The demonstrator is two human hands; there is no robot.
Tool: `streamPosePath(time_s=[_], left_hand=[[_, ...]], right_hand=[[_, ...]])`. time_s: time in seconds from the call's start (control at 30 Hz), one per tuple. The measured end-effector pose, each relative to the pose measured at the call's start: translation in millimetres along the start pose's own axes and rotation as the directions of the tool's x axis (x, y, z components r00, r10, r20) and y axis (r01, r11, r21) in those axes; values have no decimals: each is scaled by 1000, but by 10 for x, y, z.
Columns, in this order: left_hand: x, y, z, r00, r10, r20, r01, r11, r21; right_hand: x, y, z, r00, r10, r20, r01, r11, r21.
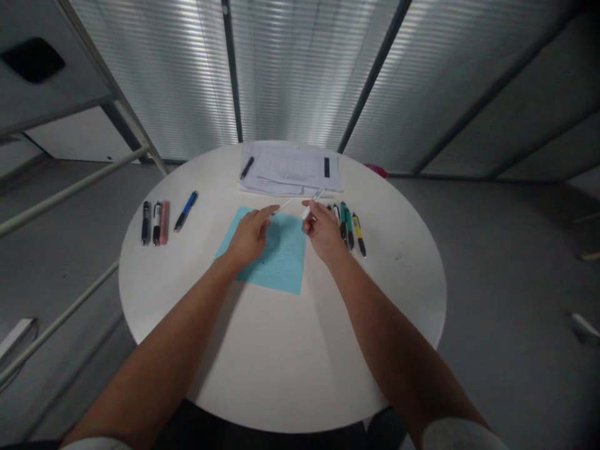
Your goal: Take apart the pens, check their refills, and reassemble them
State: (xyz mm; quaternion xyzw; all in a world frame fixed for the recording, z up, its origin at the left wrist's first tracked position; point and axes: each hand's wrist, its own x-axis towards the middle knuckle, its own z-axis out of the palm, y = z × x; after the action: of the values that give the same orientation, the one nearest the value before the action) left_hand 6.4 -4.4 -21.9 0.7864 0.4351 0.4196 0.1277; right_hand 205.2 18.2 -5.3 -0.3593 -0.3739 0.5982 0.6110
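White tube point(307, 212) pinched in right hand point(323, 232); left hand point(250, 234) pinches thin rod point(284, 205).

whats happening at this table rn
A person's two hands are working over a sheet of blue paper. The left hand has a thin, pale piece at its fingertips, and the right hand holds a whitish, pen-like piece; the two look apart. Pens lie on both sides, including a blue pen and a yellow pen, with printed papers behind.
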Motion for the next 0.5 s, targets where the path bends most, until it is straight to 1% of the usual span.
streamPosePath(time_s=[0.17, 0.33, 0.5], left_hand=[[-17, 15, -3, 998, -15, 60, 15, 1000, 1], [-11, 67, -22, 993, -29, 112, 25, 999, 38], [5, 118, -45, 989, -48, 143, 38, 997, 73]], right_hand=[[45, -2, -56, 997, 60, -42, -55, 991, 125], [35, 6, -41, 998, 65, 2, -64, 981, 183], [-2, 24, 18, 997, 72, 32, -77, 983, 168]])
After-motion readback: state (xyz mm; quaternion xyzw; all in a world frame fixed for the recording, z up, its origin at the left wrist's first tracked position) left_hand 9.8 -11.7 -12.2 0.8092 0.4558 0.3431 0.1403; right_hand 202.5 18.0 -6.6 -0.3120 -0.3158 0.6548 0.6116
